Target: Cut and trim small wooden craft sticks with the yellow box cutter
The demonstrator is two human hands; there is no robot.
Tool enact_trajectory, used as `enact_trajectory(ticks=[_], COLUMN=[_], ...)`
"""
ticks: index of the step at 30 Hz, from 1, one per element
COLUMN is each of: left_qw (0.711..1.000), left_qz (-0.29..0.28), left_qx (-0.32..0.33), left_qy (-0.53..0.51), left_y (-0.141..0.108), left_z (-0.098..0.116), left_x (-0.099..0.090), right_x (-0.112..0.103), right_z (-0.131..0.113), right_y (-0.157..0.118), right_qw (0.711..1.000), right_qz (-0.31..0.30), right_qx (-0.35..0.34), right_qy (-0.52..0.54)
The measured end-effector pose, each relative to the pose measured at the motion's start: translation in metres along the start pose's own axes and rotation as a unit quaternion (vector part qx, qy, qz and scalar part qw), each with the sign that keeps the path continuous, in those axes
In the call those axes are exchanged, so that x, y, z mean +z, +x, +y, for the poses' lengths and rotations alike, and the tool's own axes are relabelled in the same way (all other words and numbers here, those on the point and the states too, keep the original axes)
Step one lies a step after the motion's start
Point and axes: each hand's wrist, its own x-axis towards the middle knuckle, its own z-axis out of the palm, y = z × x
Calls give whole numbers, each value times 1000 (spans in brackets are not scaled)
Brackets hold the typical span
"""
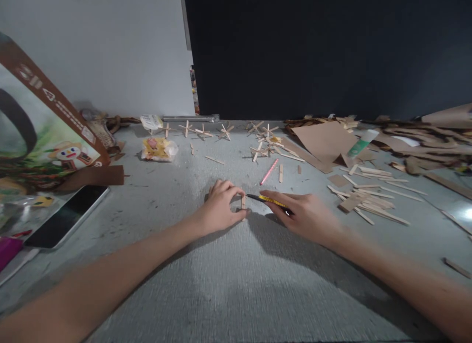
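In the middle of the grey table, my left hand (223, 207) pinches a short piece of wooden stick (243, 201) between thumb and forefinger, one at each end. My right hand (300, 212) is closed around a yellow and black utility knife (272, 201). The dark blade points left, its tip close beside the upper part of the stick piece; whether it touches I cannot tell. Just beyond the hands lie a pink patterned pen-like stick (269, 171) and another short wooden piece (280, 173).
Several small star shapes of crossed sticks (225, 132) stand along the back. Loose wooden sticks (376, 200), brown cardboard (320, 141) and a green-and-white tube (363, 143) lie on the right. A phone (68, 217), a printed bag (47, 116) and a yellow packet (158, 150) are on the left.
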Motion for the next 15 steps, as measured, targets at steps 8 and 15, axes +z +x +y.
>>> enact_trajectory(ticks=[8, 15], left_qw=[999, 998], left_qz=[-38, -56], left_qx=[-7, -19], left_qy=[22, 27], left_y=[2, 2], left_z=[-4, -2], left_x=[-6, -8], right_x=[-10, -18], right_z=[2, 0], right_y=[16, 27], right_qw=[992, 987], right_qz=[-117, -149], right_qx=[10, 16], right_qy=[40, 60])
